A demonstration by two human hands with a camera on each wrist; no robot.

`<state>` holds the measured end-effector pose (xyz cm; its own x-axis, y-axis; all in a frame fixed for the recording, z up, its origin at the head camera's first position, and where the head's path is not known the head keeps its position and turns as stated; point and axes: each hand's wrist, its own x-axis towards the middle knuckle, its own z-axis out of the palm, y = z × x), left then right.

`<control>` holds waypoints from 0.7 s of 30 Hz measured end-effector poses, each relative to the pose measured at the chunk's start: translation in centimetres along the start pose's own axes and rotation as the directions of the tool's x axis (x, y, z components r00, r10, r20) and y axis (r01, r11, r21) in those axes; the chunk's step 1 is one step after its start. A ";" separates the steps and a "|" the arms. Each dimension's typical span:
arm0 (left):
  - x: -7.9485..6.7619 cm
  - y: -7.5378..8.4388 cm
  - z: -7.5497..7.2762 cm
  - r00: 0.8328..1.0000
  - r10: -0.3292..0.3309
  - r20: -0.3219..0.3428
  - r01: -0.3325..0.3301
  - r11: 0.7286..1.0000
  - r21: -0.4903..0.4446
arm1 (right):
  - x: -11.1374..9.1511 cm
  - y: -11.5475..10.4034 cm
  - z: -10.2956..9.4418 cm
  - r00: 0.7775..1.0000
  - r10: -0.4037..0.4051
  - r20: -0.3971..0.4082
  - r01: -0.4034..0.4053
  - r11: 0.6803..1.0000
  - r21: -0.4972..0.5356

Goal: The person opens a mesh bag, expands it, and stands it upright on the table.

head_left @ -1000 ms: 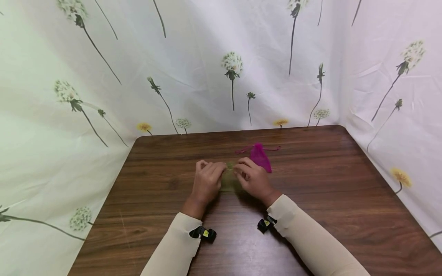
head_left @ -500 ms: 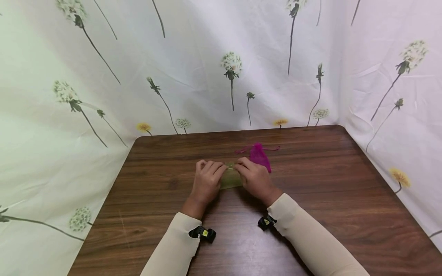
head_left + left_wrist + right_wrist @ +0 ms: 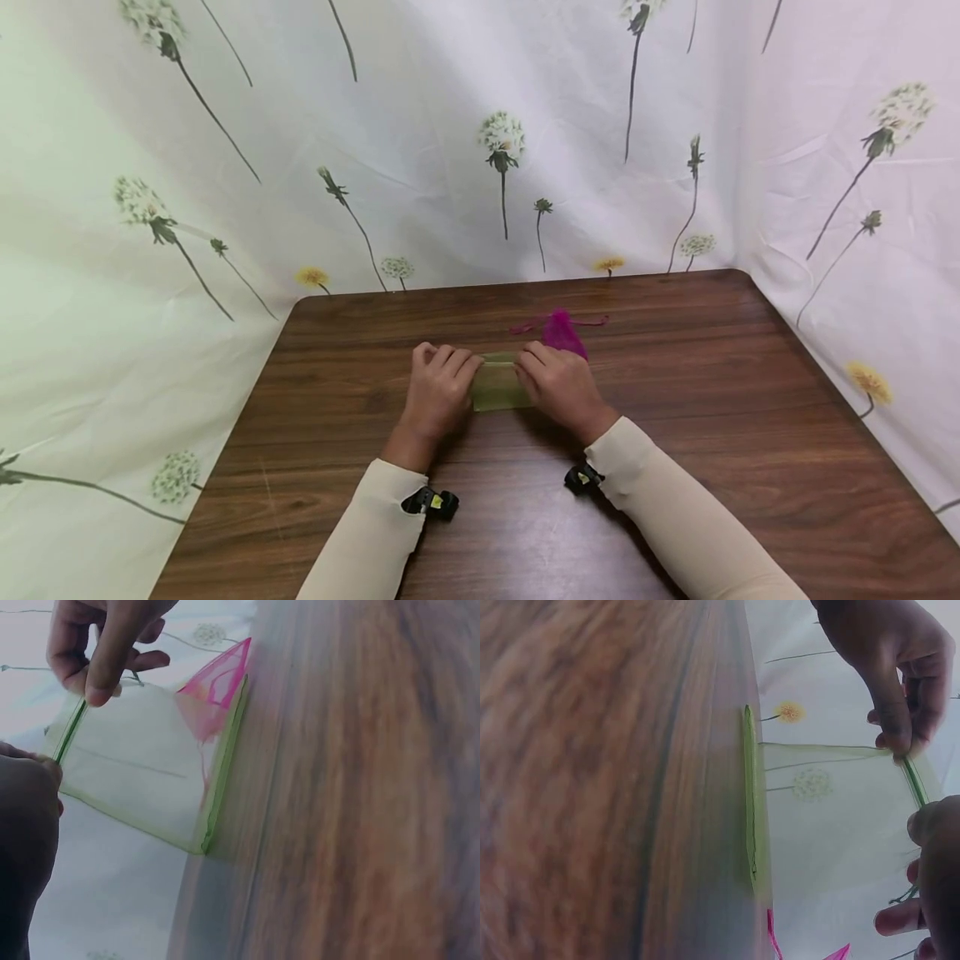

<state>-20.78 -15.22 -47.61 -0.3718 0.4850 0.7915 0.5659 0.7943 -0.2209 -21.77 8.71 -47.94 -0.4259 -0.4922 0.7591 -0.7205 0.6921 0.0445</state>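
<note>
A sheer green drawstring pouch [image 3: 501, 390] hangs upright between my two hands, its top channel stretched level. My left hand [image 3: 441, 385] pinches the left end of that top edge. At the other end, my right hand [image 3: 561, 387] pinches it between thumb and fingers. In the right wrist view, a green cord end [image 3: 904, 895] sticks out by the right fingers, and the pouch [image 3: 825, 810] looks flat and see-through. Behind my right hand a magenta organza pouch [image 3: 562, 335] lies on the table, its neck gathered and its strings spread sideways; the hand partly covers it.
The dark wood-grain table [image 3: 337, 433] has rounded far corners. A white curtain [image 3: 435, 167] printed with dandelions hangs along its back and sides. Black wrist cameras are strapped over both cream sleeves [image 3: 367, 533].
My hands have moved apart, the left one shifting left, and the green pouch's top edge has gone from bunched to stretched. The magenta pouch has stayed put.
</note>
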 end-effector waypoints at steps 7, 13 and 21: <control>-0.3 -0.6 -0.3 0.998 -0.046 0.038 0.046 0.999 0.003 | 0.0 0.3 -0.3 0.999 0.040 -0.007 -0.040 0.999 0.003; -0.5 -1.2 -0.6 0.996 -0.077 0.054 0.076 0.997 0.013 | 0.0 0.4 -0.7 0.999 0.049 0.003 -0.049 0.999 -0.019; -0.4 -1.1 -0.5 0.992 -0.109 0.055 0.108 0.994 0.028 | 0.1 0.6 -0.6 0.997 0.051 -0.057 -0.052 0.999 -0.009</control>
<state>-20.88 -16.51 -47.41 -0.4716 0.4147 0.7782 0.5020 0.8518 -0.1498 -21.93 9.38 -47.48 -0.4305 -0.4255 0.7960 -0.6926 0.7212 0.0110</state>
